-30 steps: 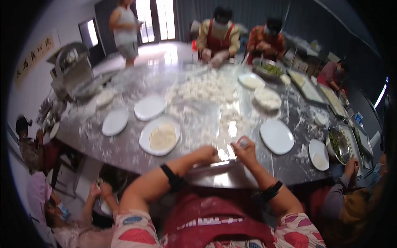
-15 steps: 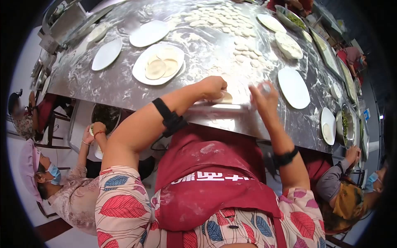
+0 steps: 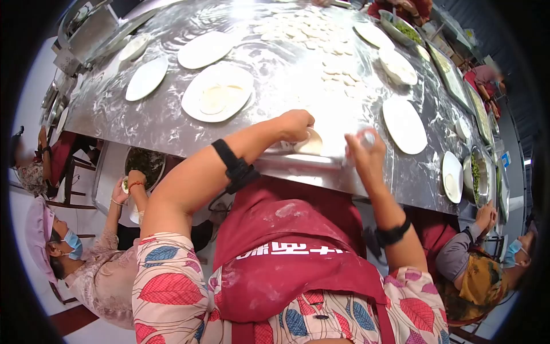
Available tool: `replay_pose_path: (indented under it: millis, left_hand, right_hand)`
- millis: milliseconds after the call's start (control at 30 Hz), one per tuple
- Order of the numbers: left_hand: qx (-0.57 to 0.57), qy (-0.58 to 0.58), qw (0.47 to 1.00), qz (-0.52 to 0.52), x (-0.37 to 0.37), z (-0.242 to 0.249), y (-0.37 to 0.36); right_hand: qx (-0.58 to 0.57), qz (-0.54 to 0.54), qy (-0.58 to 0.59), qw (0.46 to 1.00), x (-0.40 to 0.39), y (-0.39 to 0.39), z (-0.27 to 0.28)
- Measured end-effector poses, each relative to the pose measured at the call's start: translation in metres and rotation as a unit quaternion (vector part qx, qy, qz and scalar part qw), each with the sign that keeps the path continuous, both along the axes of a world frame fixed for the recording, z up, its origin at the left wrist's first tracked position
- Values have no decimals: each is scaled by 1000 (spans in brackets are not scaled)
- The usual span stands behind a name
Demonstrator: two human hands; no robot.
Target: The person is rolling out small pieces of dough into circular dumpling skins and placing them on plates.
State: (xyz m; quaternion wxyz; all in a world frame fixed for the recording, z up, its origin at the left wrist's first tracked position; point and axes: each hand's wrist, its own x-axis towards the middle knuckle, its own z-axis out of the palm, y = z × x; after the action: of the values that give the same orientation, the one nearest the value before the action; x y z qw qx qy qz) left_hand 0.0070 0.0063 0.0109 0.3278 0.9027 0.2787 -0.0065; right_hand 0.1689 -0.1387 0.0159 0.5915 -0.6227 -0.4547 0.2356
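Observation:
Near the front edge of the floured metal table, my left hand [image 3: 297, 125] has its fingers curled on the rim of a round, flat dough wrapper [image 3: 311, 142]. To the right of the wrapper, my right hand [image 3: 365, 143] is raised a little with its fingers curled round something pale and blurred, perhaps the end of a rolling pin. Left of my hands, a white plate [image 3: 236, 110] holds several round wrappers [image 3: 212, 100]. Many small dough pieces [image 3: 309, 31] lie in flour beyond my hands.
White oval plates [image 3: 147, 78] stand at the left, and another [image 3: 405, 125] at the right. A flour bowl [image 3: 398, 66] and a bowl of green filling [image 3: 480, 175] are on the right side. Masked co-workers sit at the left [image 3: 106, 264] and the right [image 3: 484, 258].
More of the wrapper shows beside my left hand. My right hand has shifted slightly down. The whole view is brighter, with small shifts of the plates in it.

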Motion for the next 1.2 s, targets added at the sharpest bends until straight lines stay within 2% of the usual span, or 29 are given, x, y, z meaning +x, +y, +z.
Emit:
replay_pose_path:
  millis: [33, 100, 167, 267, 300, 367, 400, 500, 533, 633, 667, 733, 833, 900, 1000, 1100, 1200]
  left_hand:
    - [-20, -9, 1000, 8, -3, -2, 0]
    - [-40, -21, 999, 9, -3, -2, -2]
    - [-35, -26, 999, -9, -2, 6, -7]
    - [5, -31, 999, 41, 12, -4, 4]
    - [-4, -18, 999, 27, 13, -2, 5]
    - [-26, 4, 1000, 2, 11, 0, 4]
    - [-1, 15, 1000, -24, 8, 0, 3]
    - [-67, -24, 997, 20, -1, -5, 2]
    - [-107, 9, 994, 24, -1, -1, 0]
    - [4, -12, 1000, 0, 4, -3, -1]
    - [-2, -21, 999, 25, 6, 8, -4]
    - [-19, -20, 999, 27, 16, 0, 1]
    - [8, 9, 1000, -4, 19, -2, 1]
    - [13, 43, 999, -12, 16, 5, -1]
    - [-23, 2, 1000, -4, 4, -5, 3]
    - [30, -2, 1000, -10, 5, 0, 1]
    - [10, 21, 999, 32, 20, 5, 2]
  right_hand:
    - [-26, -8, 32, 999, -4, -13, 0]
    - [2, -11, -1, 1000, -2, -4, -4]
    - [10, 3, -24, 1000, 2, 27, 7]
    - [30, 20, -22, 999, 6, 66, 2]
    - [38, 30, -12, 999, 7, 71, 2]
    - [12, 21, -30, 999, 6, 48, 8]
    - [2, 4, -44, 999, 6, 33, 3]
    - [10, 30, 51, 998, 0, -7, -3]
    - [4, 23, 23, 999, 1, -1, -2]
    - [4, 9, -17, 1000, 3, 41, 9]
    - [20, 17, -6, 1000, 5, 60, 4]
    - [25, 25, -5, 999, 5, 68, 4]
    - [0, 23, -43, 999, 5, 39, 8]
    - [13, 11, 31, 999, -1, 9, 0]
    - [5, 7, 24, 1000, -1, 1, -2]
    - [6, 25, -15, 1000, 7, 44, 2]
    - [29, 51, 6, 998, 6, 72, 4]
